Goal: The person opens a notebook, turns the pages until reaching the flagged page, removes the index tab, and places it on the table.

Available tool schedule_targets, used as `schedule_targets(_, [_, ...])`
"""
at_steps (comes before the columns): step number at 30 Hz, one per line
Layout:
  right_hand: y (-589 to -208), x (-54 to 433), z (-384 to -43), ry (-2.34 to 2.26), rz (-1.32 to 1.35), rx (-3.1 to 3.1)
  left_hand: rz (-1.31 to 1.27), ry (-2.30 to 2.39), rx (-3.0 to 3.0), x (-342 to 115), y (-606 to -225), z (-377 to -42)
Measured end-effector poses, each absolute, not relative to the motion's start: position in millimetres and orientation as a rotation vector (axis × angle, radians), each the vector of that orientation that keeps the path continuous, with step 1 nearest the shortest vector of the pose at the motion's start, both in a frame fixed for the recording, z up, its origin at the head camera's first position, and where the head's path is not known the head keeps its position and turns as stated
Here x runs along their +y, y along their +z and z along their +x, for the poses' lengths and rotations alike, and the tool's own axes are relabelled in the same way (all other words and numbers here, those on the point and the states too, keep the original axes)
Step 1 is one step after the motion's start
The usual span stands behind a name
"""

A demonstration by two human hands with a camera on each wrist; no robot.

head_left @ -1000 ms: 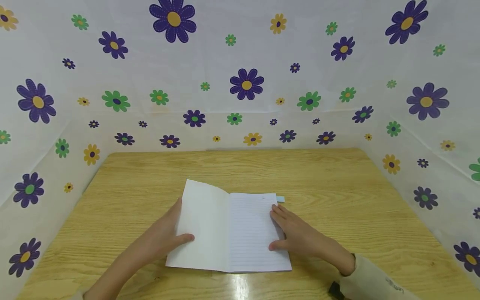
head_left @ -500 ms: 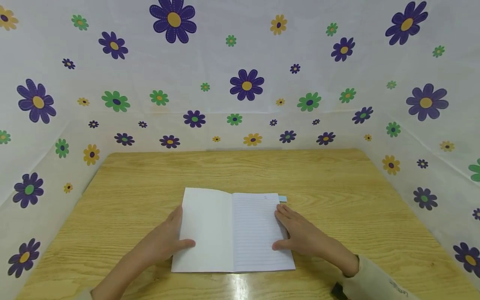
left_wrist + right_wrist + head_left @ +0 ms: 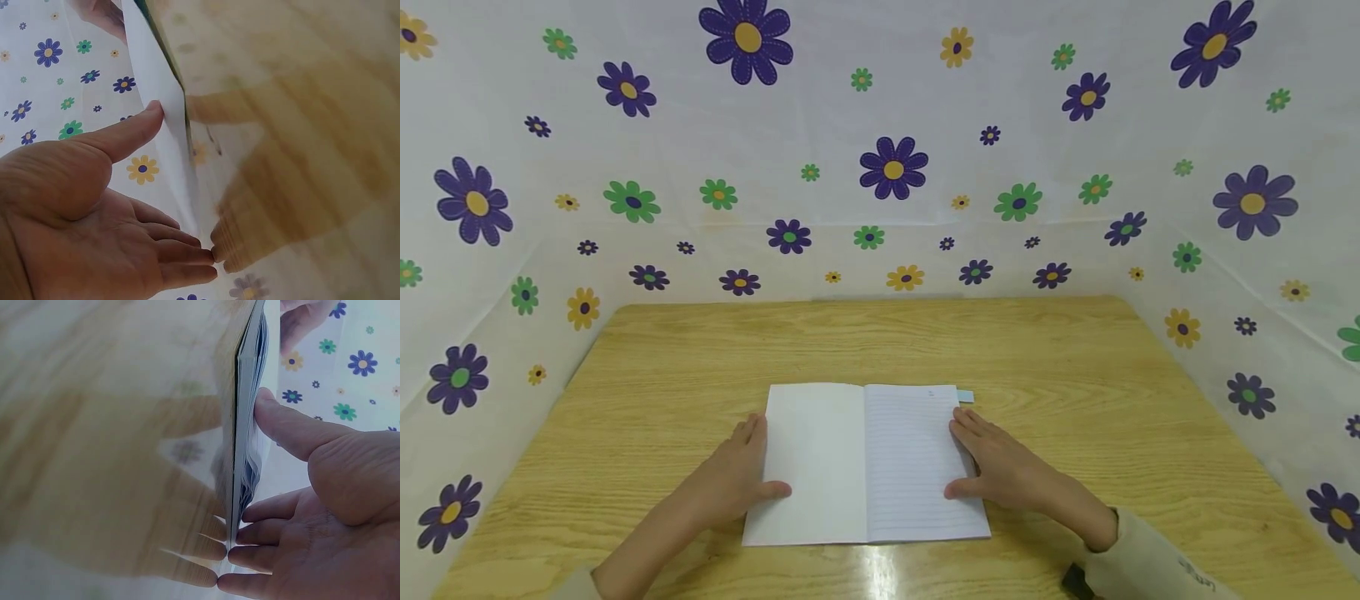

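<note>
Notebook [image 3: 866, 465] lies open on the near middle of the counter [image 3: 865, 342], blank page [image 3: 816, 462] left and ruled page [image 3: 910, 458] right, as I view it remotely. I log the hands well apart at its opposite outer edges, left hand [image 3: 737, 471] and right hand [image 3: 1003, 471] each with thumb on the page and fingers straight. Farther off I note a pale blue tab [image 3: 966, 397] at the far right corner, then a flower-printed white backdrop [image 3: 880, 108].
</note>
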State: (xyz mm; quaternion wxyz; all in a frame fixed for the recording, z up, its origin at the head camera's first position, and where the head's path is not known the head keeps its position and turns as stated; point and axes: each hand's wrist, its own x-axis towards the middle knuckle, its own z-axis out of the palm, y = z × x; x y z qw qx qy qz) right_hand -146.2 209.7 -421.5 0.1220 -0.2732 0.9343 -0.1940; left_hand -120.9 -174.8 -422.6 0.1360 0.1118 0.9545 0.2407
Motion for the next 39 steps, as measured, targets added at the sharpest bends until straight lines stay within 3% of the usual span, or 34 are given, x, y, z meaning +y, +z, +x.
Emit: schedule_targets(39, [-418.9, 208.3, -152.5, -0.524, -0.840, 2.756, 0.529, 0.463, 2.774, -176.7, -424.8, -123.2])
